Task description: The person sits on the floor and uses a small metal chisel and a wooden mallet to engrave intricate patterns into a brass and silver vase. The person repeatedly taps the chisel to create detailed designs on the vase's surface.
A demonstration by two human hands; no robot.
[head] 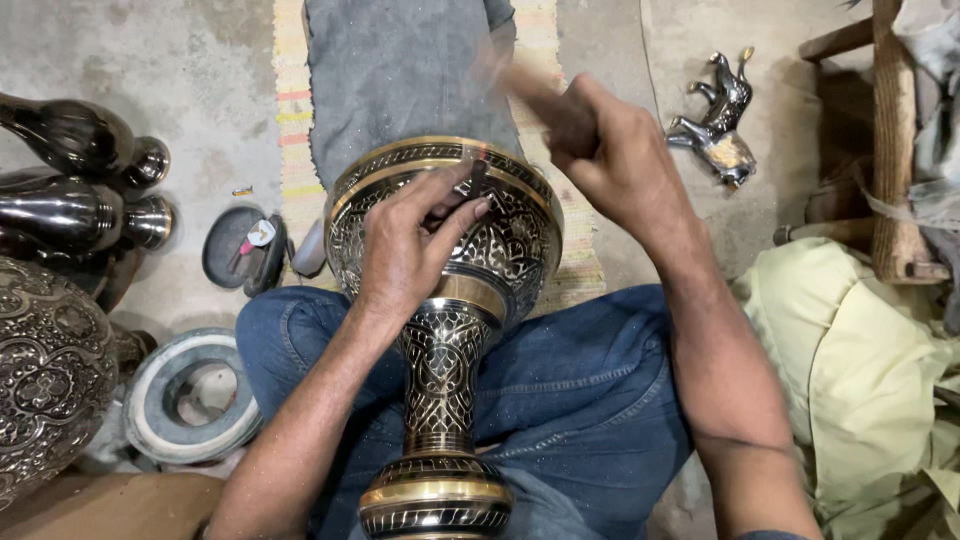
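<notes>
An engraved black and brass vase lies across my lap, its wide bowl pointing away from me and its foot near my waist. My left hand rests on the bowl and pinches a thin dark chisel against the engraved band near the rim. My right hand is raised just beyond the bowl's right side, fist closed around a blurred wooden mallet handle. My legs in blue jeans sit under the vase.
Dark polished vases and a large engraved vessel stand at the left. A round grey ring and a small open dark case lie beside my left knee. A metal horse figurine lies at the upper right, near pale cloth and a wooden frame.
</notes>
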